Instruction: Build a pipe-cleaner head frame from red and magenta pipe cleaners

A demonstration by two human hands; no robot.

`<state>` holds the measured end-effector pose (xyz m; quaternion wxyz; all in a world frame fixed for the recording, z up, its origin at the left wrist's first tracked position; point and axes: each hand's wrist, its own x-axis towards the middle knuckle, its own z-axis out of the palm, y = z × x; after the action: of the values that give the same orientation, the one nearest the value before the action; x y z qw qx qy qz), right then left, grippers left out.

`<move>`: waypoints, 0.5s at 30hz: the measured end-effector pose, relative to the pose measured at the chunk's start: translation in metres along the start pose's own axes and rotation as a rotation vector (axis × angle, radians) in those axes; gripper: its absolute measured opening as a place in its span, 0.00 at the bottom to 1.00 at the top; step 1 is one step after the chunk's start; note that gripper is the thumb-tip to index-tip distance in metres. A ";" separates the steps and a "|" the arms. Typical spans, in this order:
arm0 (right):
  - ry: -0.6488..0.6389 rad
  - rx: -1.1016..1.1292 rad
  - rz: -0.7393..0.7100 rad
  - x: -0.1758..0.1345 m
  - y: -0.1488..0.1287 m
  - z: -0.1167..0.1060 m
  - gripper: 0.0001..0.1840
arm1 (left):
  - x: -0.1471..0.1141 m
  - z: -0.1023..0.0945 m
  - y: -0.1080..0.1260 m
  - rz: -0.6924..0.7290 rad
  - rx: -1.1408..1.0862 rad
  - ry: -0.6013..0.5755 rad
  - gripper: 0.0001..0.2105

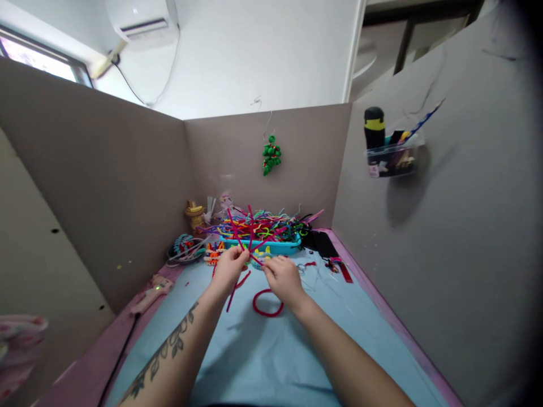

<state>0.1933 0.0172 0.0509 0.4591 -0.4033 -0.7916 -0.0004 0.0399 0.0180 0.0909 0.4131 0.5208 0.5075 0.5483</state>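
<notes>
a bundle of crossed magenta stems is pinched at its crossing by the left hand, the fingertips drawn tightly together, and one short stem of it is gripped between thumb and finger by the right hand, just beside; the bundle is held up above the bench, several arms being fanned out beyond the hands. a red ring is laid on the bench below the hands, nearer to the right one. a blue tray, heaped with coloured stems, is set beyond both hands. to the left of the left hand a glue gun is placed, and above and beyond the hands a green ornament is hung before the partition
</notes>
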 end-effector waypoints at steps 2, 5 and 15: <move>-0.041 0.132 0.070 -0.005 -0.007 0.010 0.11 | 0.000 0.003 -0.003 -0.044 -0.078 0.021 0.17; -0.072 0.265 0.188 -0.014 -0.019 0.022 0.14 | 0.000 0.008 -0.010 -0.069 -0.094 0.024 0.18; -0.056 0.376 0.349 -0.011 -0.010 0.016 0.13 | 0.005 -0.001 -0.009 0.040 0.097 0.065 0.13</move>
<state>0.1779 0.0091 0.0377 0.4971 -0.4413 -0.7085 0.2371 0.0376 0.0241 0.0830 0.3594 0.5322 0.5362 0.5479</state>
